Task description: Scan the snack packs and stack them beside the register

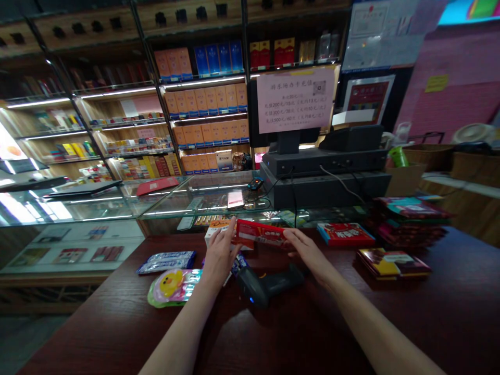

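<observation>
A slim red box (260, 233) is held up at a slight tilt over the dark table, gripped at both ends. My left hand (222, 255) has its fingers closed on the left end. The right end is pinched by my right hand (308, 254). Just below the box, a black barcode scanner (269, 285) with a small blue light lies on the tabletop. Behind my left hand stands an orange and white box (215, 227), partly covered. A purple-blue packet (239, 262) shows in part between my left hand and the scanner.
Left on the wooden table (97, 312) lie blue-white packets (167, 262) and a yellow duck package (172, 285). On the right are a flat red box (346, 234), yellow-maroon packets (392, 262) and a package stack (410, 224). Beyond are a glass counter (195, 187) and a monitor with a paper sign (295, 101).
</observation>
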Demonstrator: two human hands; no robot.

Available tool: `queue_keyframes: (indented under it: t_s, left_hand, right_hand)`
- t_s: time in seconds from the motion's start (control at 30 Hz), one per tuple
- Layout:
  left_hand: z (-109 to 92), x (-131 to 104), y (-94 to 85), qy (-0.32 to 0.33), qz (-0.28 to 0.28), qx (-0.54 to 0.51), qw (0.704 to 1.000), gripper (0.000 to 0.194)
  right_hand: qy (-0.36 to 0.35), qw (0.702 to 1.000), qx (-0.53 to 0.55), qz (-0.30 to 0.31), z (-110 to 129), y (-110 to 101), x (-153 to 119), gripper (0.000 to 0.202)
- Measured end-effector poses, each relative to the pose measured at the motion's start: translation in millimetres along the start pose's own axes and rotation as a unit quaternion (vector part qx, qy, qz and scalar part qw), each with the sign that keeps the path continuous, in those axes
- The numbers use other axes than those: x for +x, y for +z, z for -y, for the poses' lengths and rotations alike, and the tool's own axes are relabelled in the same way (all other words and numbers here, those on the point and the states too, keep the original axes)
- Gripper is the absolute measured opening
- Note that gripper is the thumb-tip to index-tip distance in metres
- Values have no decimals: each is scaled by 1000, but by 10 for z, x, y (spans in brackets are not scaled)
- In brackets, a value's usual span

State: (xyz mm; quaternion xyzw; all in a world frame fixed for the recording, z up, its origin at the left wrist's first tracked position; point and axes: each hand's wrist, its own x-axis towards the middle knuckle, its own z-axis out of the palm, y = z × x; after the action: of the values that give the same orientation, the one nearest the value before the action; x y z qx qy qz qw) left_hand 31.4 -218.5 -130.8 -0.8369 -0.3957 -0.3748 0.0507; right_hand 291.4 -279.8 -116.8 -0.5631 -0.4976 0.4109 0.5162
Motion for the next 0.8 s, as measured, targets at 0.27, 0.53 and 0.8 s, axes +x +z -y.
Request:
queue_keyframes:
  t_s: [0.27,0.53,0.8]
  left_hand:
    - [-37,-6,11,-12,-34,87,996,71]
    - [-60,-9,12,-9,-74,105,992,62]
    - [30,-37,-90,-30,-77,99,992,64]
  right_hand:
    - [15,1000,-5,2,-22,41,-6,50]
    - [25,1000,-14,0,-11,47,-17,52]
    - [-2,1000,-12,9,-16,13,6,53]
